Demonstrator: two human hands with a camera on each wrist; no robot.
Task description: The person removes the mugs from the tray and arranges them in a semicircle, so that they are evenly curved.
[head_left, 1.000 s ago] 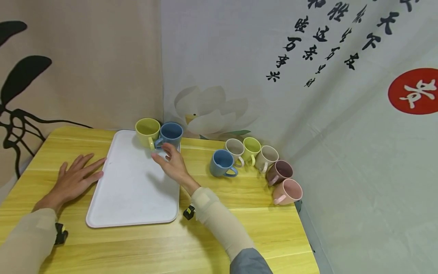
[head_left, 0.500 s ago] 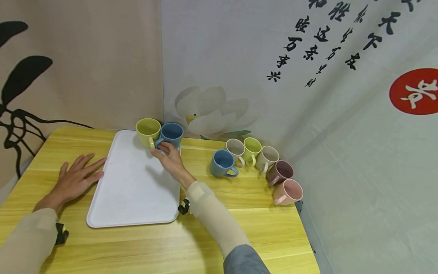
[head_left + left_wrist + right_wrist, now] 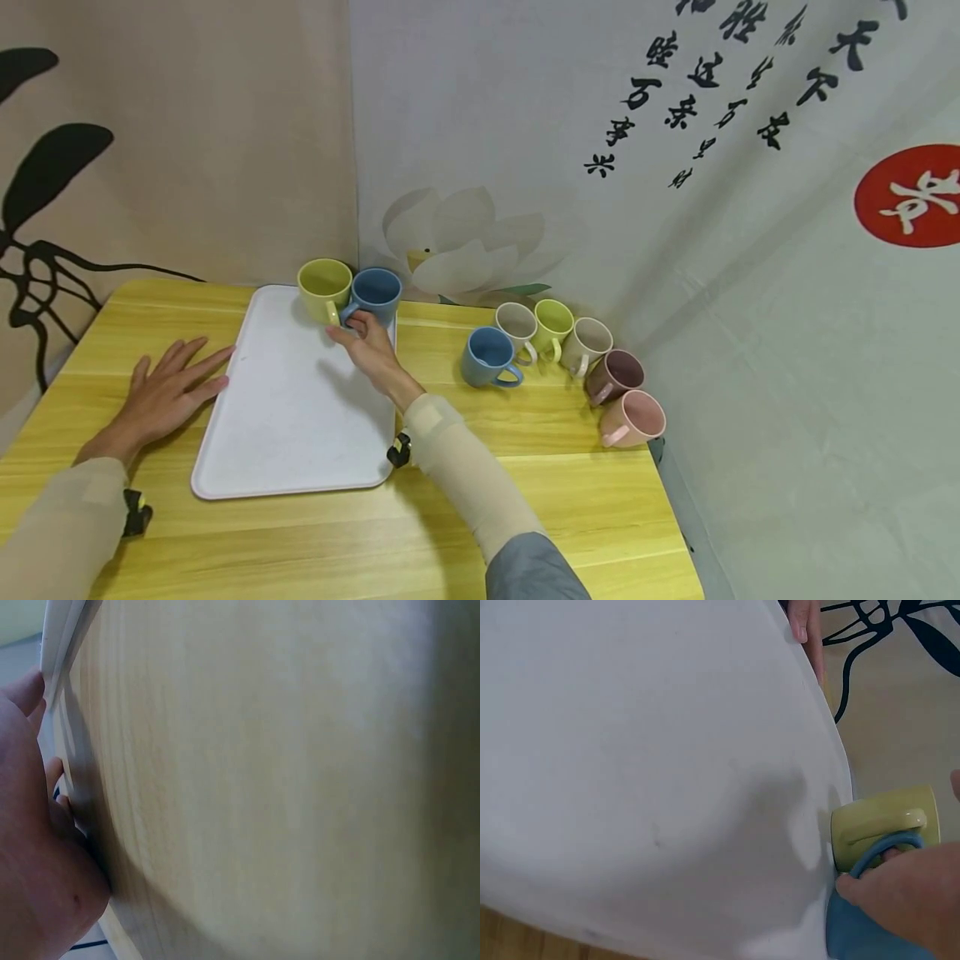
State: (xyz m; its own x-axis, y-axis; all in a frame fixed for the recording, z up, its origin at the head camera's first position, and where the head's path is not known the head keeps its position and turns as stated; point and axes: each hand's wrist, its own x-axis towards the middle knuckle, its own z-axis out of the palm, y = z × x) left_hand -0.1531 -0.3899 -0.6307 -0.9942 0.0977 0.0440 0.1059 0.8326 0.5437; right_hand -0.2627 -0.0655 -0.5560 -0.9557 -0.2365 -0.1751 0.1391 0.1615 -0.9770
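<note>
A white tray lies on the wooden table, with a yellow-green mug and a blue mug side by side at its far right corner. My right hand is at the blue mug's near side. In the right wrist view, the fingers of this hand grip the handle of the blue mug, which stands upright. My left hand rests on the table with fingers spread, its fingertips touching the tray's left edge. The left wrist view shows that hand beside the tray rim.
Right of the tray stand another blue mug, two beige mugs, another yellow-green mug, a dark maroon mug and a pink mug. A printed cloth hangs behind the table.
My right hand has moved slightly forward and left, closing its fingers on the blue mug's handle. The left hand, the tray and the mugs look unmoved.
</note>
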